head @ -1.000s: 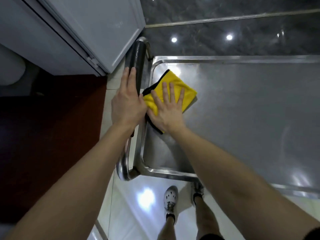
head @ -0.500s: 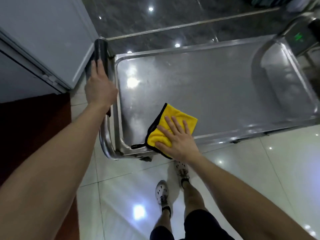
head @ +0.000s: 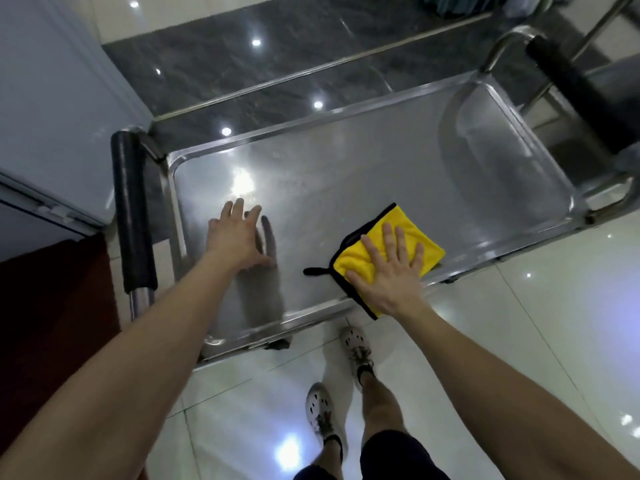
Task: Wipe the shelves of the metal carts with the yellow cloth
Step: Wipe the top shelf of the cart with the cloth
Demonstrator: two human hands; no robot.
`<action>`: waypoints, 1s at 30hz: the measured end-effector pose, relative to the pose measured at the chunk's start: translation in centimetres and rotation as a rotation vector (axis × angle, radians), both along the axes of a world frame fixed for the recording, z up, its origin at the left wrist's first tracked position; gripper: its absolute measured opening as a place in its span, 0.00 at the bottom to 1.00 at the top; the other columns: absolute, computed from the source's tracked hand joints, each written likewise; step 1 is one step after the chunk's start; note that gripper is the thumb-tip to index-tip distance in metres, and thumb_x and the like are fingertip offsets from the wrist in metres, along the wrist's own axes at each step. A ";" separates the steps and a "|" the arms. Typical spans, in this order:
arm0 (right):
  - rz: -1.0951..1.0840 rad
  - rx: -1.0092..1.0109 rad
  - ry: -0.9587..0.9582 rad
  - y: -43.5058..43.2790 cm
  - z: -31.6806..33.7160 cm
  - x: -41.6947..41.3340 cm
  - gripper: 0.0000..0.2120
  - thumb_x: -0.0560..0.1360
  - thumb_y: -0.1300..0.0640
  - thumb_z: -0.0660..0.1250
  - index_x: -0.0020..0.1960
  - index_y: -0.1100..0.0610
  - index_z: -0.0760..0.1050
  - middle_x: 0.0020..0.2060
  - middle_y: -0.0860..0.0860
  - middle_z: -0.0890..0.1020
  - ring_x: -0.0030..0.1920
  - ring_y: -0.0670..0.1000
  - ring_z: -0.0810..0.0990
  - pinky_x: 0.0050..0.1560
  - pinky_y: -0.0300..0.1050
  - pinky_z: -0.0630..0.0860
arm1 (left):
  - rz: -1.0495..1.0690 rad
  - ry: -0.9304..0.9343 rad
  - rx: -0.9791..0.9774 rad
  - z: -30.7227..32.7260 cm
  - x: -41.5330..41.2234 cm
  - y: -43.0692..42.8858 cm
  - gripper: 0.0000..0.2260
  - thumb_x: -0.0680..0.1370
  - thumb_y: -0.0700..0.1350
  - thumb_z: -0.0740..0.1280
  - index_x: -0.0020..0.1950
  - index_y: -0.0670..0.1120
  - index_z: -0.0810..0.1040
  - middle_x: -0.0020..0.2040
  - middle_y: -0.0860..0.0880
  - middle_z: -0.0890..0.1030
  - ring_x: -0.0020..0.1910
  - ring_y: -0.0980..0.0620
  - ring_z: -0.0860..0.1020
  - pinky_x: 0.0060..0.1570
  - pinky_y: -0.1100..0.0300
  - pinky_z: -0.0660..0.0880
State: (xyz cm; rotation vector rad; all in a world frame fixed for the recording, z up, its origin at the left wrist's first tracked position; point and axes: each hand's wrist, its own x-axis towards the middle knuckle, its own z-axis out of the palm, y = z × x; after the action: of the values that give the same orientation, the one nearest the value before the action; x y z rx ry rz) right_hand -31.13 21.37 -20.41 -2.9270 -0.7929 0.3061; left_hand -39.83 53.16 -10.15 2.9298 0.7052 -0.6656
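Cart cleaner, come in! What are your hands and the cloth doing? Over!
Right hand flat on yellow cloth, at near rim of shelf. Left hand open, fingers spread, over shelf's left end. Nothing else in the cloth's way.

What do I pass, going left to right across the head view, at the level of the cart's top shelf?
Left black handle grip → left hand → yellow cloth → right black handle grip.

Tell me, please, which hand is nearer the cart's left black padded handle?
Left. The left hand is over the metal shelf beside the black padded handle; the right hand presses the yellow cloth farther right.
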 end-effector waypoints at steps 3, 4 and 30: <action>-0.023 0.052 -0.048 0.2 -1.0 1.8 0.42 0.76 0.19 0.50 0.86 0.36 0.51 0.87 0.50 0.39 0.86 0.56 0.35 0.79 0.76 0.41 | 0.109 0.158 -0.092 -1.2 4.5 -0.7 0.75 0.55 0.66 0.88 0.87 0.62 0.39 0.88 0.45 0.38 0.87 0.34 0.42 0.76 0.25 0.62; -0.041 0.063 -0.061 0.3 -1.2 3.0 0.42 0.76 0.19 0.51 0.85 0.36 0.52 0.87 0.50 0.41 0.86 0.56 0.36 0.79 0.76 0.41 | 0.138 0.204 -0.111 -1.3 5.4 -0.4 0.78 0.53 0.65 0.89 0.86 0.64 0.36 0.87 0.46 0.35 0.86 0.33 0.40 0.75 0.22 0.61; 0.698 0.248 -0.096 11.3 -1.8 7.3 0.38 0.81 0.25 0.54 0.85 0.42 0.61 0.87 0.56 0.49 0.86 0.63 0.44 0.76 0.81 0.48 | 0.174 0.177 -0.093 -1.2 5.6 0.9 0.78 0.51 0.71 0.86 0.84 0.69 0.32 0.88 0.49 0.34 0.88 0.37 0.40 0.77 0.28 0.65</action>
State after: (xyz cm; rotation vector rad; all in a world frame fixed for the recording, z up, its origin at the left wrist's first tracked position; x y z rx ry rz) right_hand -23.88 32.69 -22.16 -2.3570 -1.7115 0.0962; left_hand -34.24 54.09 -11.38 2.7090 0.9063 -0.9200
